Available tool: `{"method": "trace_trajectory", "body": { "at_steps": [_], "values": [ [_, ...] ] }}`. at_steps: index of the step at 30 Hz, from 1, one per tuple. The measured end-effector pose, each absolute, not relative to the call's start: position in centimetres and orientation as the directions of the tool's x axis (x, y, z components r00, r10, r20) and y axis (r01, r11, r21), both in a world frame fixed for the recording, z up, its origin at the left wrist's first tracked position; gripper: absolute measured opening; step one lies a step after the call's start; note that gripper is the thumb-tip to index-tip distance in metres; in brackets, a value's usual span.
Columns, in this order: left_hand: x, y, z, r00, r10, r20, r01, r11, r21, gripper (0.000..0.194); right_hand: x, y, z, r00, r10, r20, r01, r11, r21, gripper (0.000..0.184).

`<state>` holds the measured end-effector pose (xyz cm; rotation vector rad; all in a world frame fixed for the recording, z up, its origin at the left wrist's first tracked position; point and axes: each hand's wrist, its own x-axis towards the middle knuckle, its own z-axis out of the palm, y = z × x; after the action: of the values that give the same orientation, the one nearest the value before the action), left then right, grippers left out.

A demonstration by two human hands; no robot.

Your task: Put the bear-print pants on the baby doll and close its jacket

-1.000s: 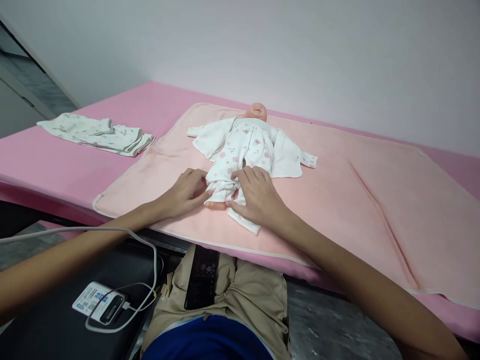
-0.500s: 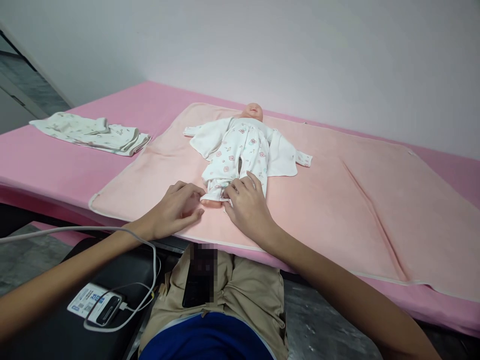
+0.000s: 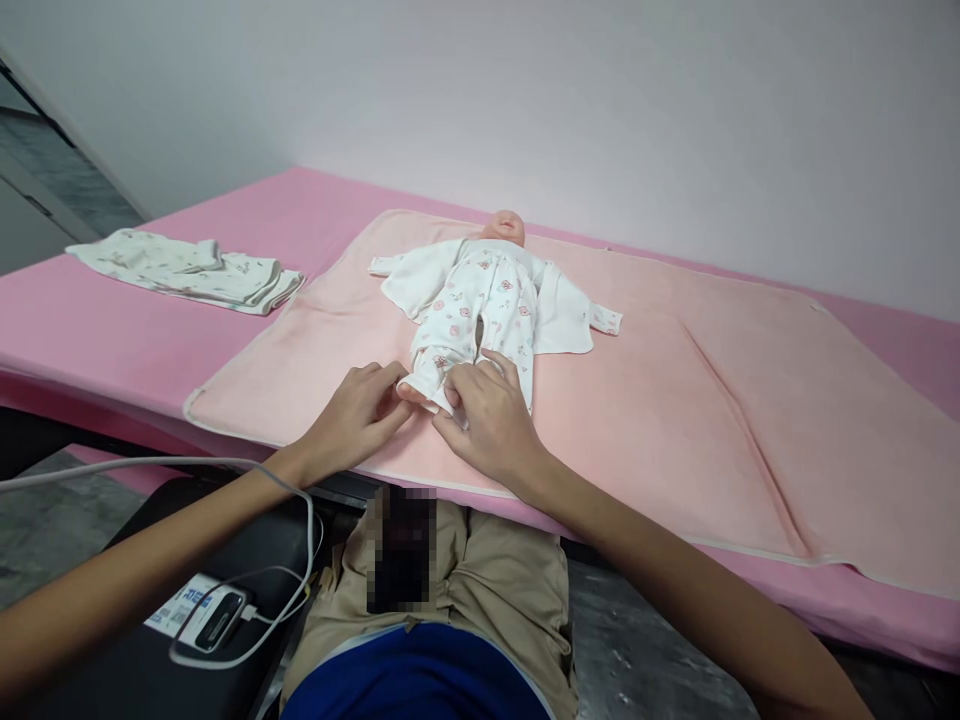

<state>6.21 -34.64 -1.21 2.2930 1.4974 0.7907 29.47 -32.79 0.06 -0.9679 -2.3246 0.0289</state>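
A baby doll (image 3: 504, 229) lies on its back, its head toward the wall, in a white long-sleeved top (image 3: 564, 308) spread wide at both sides. White baby trousers (image 3: 457, 310) with a pink print cover its belly and legs. From the cuff on the left pokes the doll's foot (image 3: 411, 393). My left hand (image 3: 364, 415) holds that cuff's outer side with thumb and forefinger, close against the foot. My right hand (image 3: 491, 415) has its fingers curled on the inner side of the same cuff and hides part of the other trouser leg.
The doll rests on a peach-pink mat (image 3: 622, 430) with a raised crease at the right, over a pink-covered table (image 3: 255, 215). Folded printed clothes (image 3: 195, 270) lie at the left. A white cable (image 3: 307, 500) loops over my left forearm from a power bank (image 3: 221, 618) on a black seat.
My left hand has closed in on the cuff from the left. The cuff and foot are now lifted slightly and tilted, with more of the foot's left side showing.
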Motion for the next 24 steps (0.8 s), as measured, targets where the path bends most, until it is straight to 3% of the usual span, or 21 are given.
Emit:
{"method": "trace_trajectory", "body": {
  "at_steps": [4,9,16,24],
  "values": [
    [5.7,-35.4,-1.3,0.277,0.92,0.278,0.779,-0.385,0.495,0.025,29.3,-33.0,-0.1,-0.556,0.63,0.542,0.62,0.749,-0.233,0.012],
    [5.2,-36.7,-1.1,0.302,0.897,0.322,0.831,-0.414,0.373,0.017,29.3,-33.4,-0.1,-0.574,0.608,0.549,0.613,0.763,-0.205,0.009],
    [4.9,-38.1,-0.9,0.369,0.869,0.33,0.849,-0.46,0.259,0.023,30.0,-34.4,-0.5,-0.634,0.572,0.521,0.612,0.782,-0.115,0.005],
    [4.6,-38.6,-1.6,0.5,0.754,0.427,0.816,-0.575,0.059,0.006,31.5,-35.6,-1.0,-0.683,0.469,0.56,0.552,0.834,-0.025,0.007]
  ]
}}
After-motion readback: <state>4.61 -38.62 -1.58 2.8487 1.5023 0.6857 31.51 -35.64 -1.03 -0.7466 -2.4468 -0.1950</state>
